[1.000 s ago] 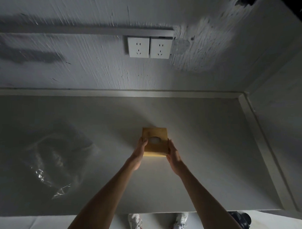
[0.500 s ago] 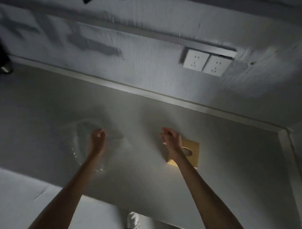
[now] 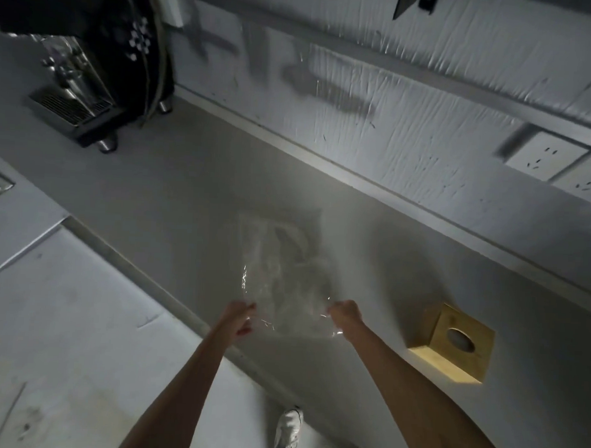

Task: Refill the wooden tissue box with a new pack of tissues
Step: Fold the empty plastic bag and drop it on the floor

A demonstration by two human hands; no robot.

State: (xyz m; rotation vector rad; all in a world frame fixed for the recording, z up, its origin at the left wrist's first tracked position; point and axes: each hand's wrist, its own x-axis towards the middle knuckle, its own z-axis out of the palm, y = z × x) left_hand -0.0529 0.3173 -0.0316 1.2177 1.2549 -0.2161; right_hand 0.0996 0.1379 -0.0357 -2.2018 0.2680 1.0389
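A clear plastic wrapper (image 3: 282, 277) lies on the grey counter (image 3: 174, 199), crinkled and see-through; I cannot tell whether tissues are inside it. My left hand (image 3: 240, 317) pinches its near left corner. My right hand (image 3: 346, 315) grips its near right corner. The wooden tissue box (image 3: 450, 343) stands on the counter to the right of my right arm, apart from both hands, with an oval opening on top showing something pale inside.
A black and steel appliance with a drip grate (image 3: 81, 79) stands at the counter's far left. Two wall sockets (image 3: 557, 166) sit on the wall at the right. The counter's front edge runs diagonally; the floor and my white shoe (image 3: 288, 428) show below.
Both hands left the wooden box, which stays on the counter. They moved left to the clear wrapper and closed on its near corners. My view swung left.
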